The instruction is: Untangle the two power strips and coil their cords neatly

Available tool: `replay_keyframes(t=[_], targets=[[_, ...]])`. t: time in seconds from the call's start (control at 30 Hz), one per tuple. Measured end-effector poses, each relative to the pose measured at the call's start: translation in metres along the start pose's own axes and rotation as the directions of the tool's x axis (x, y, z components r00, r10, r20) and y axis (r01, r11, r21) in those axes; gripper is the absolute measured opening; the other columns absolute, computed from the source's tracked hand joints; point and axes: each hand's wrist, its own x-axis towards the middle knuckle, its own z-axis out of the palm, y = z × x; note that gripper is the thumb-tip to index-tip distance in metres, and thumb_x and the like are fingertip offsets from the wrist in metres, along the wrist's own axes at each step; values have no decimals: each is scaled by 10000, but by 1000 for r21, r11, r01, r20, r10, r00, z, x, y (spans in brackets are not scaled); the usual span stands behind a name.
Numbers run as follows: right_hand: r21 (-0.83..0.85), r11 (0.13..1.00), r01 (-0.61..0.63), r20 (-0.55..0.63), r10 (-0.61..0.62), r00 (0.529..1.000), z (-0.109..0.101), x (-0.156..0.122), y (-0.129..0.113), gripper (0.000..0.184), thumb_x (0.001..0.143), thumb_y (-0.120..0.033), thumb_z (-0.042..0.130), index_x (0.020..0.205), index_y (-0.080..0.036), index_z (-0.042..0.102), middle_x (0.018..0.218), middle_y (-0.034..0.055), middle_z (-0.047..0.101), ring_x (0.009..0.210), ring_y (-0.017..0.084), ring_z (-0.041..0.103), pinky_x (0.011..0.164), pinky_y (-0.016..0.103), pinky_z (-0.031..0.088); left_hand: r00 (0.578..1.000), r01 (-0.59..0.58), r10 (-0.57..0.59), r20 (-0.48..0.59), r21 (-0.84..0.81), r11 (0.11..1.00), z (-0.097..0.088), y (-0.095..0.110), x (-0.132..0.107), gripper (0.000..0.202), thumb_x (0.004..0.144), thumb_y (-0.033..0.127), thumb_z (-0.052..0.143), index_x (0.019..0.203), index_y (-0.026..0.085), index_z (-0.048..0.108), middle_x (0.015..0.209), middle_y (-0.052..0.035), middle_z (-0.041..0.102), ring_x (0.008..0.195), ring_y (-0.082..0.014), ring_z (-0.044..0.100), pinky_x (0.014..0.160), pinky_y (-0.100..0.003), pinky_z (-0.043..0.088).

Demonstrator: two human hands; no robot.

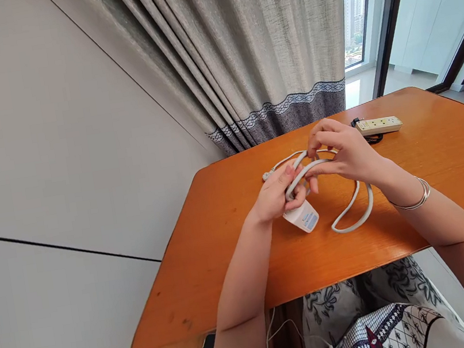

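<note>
From my end of the feed, I see both bare hands near the middle of the frame, working above an orange-brown wooden table [210, 258]. The left hand [280, 190] is closed around bent lengths of a thick white cable [355, 229], its thumb pressed across the top. The right hand [342, 151], just to the right of it, pinches the same cable between thumb and curled fingers. The cable's slack hangs in a loop right of centre, below the right hand, and a thinner-looking stretch runs behind both hands towards a small plug [266, 176] left of centre.

Directly under the left fingers I have a white block [302, 217] with a pale blue label, tilted; the fingers cover its upper end, so I can't tell whether that hand grips it too.

Right of centre, beyond the right hand, a cream power strip [379, 126] lies on the table beside its black cord [374, 139]. A grey curtain [263, 35] fills the upper middle, with a window [353, 10] at upper right. Silver bangles [420, 195] circle the right wrist.
</note>
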Motion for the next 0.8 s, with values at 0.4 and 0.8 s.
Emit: replay_keyframes(t=[0.4, 0.8], targets=[[171, 973, -155, 277, 104, 955, -9, 0, 4, 377, 881, -499, 678, 784, -136, 705, 599, -15, 605, 569, 87, 473, 566, 236, 324, 981, 127, -125, 146, -5, 992, -1, 0, -1, 530, 819, 676, 671, 806, 193, 452, 507, 126, 294, 353, 0, 82, 319, -130, 109], [377, 783, -495, 570, 224, 790, -31, 3, 31, 370, 854, -338, 693, 1173, -157, 641, 812, 38, 730, 762, 156, 697, 702, 289, 547, 910, -118, -76, -408, -430, 895, -7, 28, -4, 511, 1056, 536, 222, 680, 204, 320, 476, 120, 140, 304, -27, 34, 306, -138, 126]])
